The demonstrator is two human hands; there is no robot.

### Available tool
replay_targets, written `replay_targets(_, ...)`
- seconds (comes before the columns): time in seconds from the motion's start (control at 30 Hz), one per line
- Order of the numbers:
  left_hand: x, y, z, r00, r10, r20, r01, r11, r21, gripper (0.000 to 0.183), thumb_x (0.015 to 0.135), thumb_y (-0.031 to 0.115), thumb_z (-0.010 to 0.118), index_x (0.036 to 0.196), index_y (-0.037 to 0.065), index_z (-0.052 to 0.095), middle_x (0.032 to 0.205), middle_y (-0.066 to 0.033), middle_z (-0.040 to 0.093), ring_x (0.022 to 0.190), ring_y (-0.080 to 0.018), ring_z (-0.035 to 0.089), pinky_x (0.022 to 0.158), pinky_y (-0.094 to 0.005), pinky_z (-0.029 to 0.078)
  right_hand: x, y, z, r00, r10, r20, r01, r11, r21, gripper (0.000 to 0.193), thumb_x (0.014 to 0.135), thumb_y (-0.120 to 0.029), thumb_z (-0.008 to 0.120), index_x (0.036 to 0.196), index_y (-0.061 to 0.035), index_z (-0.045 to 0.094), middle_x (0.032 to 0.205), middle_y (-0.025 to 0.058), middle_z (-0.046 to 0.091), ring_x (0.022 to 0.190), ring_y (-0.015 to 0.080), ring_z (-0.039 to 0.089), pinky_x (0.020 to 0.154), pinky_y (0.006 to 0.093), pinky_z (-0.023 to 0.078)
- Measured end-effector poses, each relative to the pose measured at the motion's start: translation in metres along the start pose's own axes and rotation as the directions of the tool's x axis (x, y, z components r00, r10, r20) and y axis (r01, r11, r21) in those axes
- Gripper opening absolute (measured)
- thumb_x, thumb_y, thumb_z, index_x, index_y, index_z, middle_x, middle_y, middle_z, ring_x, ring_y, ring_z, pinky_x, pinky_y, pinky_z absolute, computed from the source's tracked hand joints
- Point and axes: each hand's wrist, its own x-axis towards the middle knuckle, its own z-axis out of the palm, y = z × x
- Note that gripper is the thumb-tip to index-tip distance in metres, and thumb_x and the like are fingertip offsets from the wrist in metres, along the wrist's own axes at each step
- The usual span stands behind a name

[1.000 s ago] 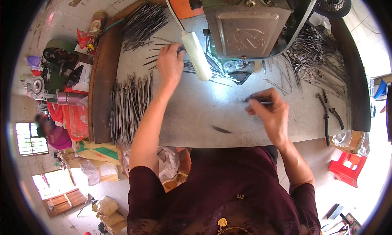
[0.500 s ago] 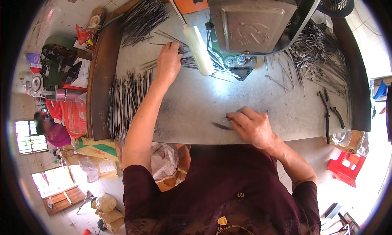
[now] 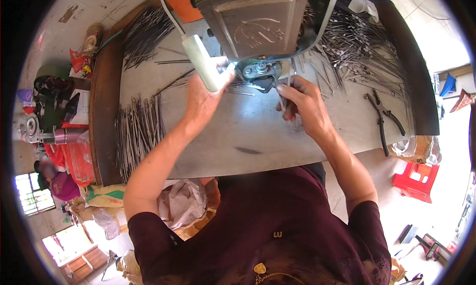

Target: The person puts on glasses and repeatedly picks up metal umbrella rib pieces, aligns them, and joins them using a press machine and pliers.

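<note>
My left hand point(image 3: 202, 97) reaches up to the machine head point(image 3: 259, 69), its fingers pinched beside the working point. The white tube-shaped lamp point(image 3: 202, 62) covers part of these fingers, so what they grip is hidden. From the other side, my right hand point(image 3: 306, 105) comes close to the head, thumb and fingers closed on a thin metal rod point(image 3: 283, 102). Several thin rods point(image 3: 243, 90) lie under the head between my hands. The green-grey machine point(image 3: 253, 25) stands over the metal tabletop point(image 3: 218, 136).
Dark thin rods point(image 3: 148, 34) are piled at the far left, with more rods point(image 3: 139, 134) at the near left. A large heap of metal pieces point(image 3: 354, 42) covers the far right. Black-handled pliers point(image 3: 382, 119) lie at the right. A red stool point(image 3: 416, 181) stands beyond the table.
My left hand has moved from the loose rods at the left to the machine head. My right hand has risen from the table's near edge to the head. The view has shifted slightly.
</note>
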Motion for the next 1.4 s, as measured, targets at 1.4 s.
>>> replay_targets(1.4, -0.008, 0.012, 0.064, 0.900, -0.431, 0.067, 0.313, 0.531, -0.788, 0.019, 0.086, 0.012, 0.065, 0.103, 0.004, 0.066, 0.088, 0.0000, 0.064, 0.071, -0.0060, 0.055, 0.061, -0.0207, 0.043, 0.022, -0.009, 0.031, 0.996, -0.057, -0.066, 0.067, 0.986, 0.153, 0.017, 0.088, -0.017, 0.060, 0.093, -0.0008, 0.062, 0.067, 0.0041, 0.061, 0.048, 0.0110, 0.057, 0.042, 0.0223, 0.039)
